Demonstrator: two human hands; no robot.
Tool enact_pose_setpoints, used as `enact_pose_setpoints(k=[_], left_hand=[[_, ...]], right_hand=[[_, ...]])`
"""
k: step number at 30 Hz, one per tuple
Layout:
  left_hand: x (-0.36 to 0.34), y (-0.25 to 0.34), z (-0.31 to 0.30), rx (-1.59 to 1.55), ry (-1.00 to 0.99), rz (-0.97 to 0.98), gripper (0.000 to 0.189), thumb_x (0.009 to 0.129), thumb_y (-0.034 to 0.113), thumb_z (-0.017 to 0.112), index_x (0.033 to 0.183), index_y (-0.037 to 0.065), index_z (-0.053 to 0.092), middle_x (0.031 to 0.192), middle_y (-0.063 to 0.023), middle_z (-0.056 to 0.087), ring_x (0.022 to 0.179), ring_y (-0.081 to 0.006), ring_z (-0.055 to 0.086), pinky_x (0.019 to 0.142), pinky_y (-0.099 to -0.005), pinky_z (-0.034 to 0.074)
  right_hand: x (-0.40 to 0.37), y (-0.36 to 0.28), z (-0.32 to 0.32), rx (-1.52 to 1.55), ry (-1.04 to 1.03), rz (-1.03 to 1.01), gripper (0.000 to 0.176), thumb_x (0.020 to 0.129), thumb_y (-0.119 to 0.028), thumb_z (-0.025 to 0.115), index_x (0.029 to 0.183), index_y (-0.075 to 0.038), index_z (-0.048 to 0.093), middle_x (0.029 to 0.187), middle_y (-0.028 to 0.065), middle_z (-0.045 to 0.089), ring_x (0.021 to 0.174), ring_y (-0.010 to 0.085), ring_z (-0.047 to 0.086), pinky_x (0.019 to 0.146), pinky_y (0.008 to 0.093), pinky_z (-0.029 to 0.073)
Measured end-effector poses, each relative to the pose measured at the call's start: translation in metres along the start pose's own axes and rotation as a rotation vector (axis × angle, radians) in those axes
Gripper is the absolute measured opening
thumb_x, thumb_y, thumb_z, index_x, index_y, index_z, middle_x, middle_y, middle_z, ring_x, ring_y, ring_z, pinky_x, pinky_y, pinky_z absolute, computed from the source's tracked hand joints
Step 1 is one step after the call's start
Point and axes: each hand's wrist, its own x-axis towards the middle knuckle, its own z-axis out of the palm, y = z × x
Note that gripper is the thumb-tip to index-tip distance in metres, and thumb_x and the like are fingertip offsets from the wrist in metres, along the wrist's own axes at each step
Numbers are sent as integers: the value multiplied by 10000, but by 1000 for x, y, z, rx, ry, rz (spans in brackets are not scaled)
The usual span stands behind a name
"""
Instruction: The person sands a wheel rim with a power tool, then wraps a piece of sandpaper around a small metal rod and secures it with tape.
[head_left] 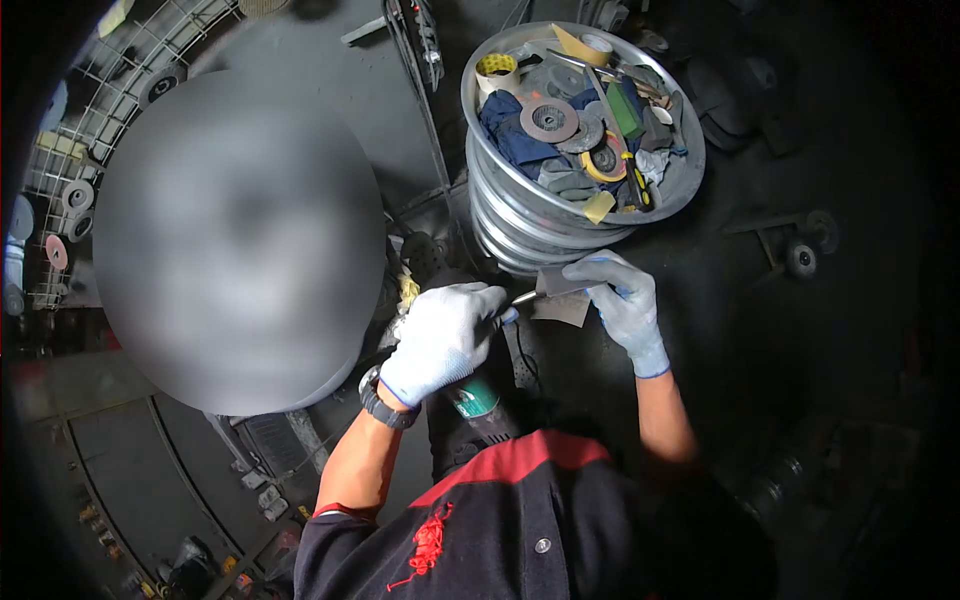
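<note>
My left hand (448,335), in a white glove, is closed, with a slim metal rod (525,297) sticking out of its fingers toward the right. The rod's tip meets a grey-brown sheet of sandpaper (562,309), which appears folded or doubled. My gloved right hand (622,300) pinches the sheet's upper right part between thumb and fingers. Below my left hand, close to my lap, is a power tool with a green body (476,401); the glove covers its front end.
Ahead stands a ribbed metal drum (484,212) heaped with abrasive discs (549,119), tape rolls (497,72), rags and a yellow-black handled tool (637,180). A large, blurred grey round shape (240,240) fills the left side. Behind it, wire mesh (150,45) carries more discs. A wheeled frame (800,258) sits right.
</note>
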Motion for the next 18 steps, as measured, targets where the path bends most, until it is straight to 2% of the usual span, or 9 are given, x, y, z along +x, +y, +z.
enact_pose_setpoints(k=[3,5,6,10,12,16,18], left_hand=[[5,-8,2,-71,57,29,189,926,201,680,1031,54,735,884,-219,709,850,-437,688,741,-515,532],[7,-7,-4,-138,-95,-90,194,948,175,665,1054,17,704,896,-258,686,880,-462,672,727,-497,522],[6,-11,0,-135,-73,-57,216,966,207,668,1056,11,678,845,-267,665,851,-477,662,712,-502,512],[5,-9,-3,-147,-63,-76,226,979,250,669,1085,57,718,820,-251,687,817,-471,673,711,-535,521],[4,-11,-4,-224,-83,-78,189,949,159,653,1045,-2,628,840,-278,645,858,-502,636,715,-500,500],[3,-18,-2,-232,-73,-39,165,931,119,632,1042,-4,635,852,-287,647,876,-501,644,737,-504,506],[2,-20,-1,-252,-52,-19,152,920,95,623,1023,-16,638,926,-286,673,932,-487,661,776,-503,507]], right_hand=[[2,-3,5,26,4,-8,295,891,95,586,1091,3,782,1068,113,765,1044,209,705,943,327,543],[4,-5,6,41,-16,-6,294,891,100,585,1087,4,782,1059,110,766,1040,211,708,939,329,546],[4,-6,7,19,-21,-23,291,891,102,585,1083,4,781,1059,111,765,1036,212,711,938,331,547],[7,-1,9,22,-34,-24,285,889,109,591,1076,5,780,1064,116,763,1035,217,718,940,337,549],[7,-4,11,18,-35,-24,291,886,111,589,1078,5,779,1066,117,763,1037,217,717,943,338,549],[8,-4,12,-5,-36,-51,310,873,123,578,1078,5,778,1072,116,763,1044,212,716,948,338,549],[6,-4,14,21,-18,-42,314,868,126,574,1075,6,778,1073,115,764,1045,212,715,951,337,548]])
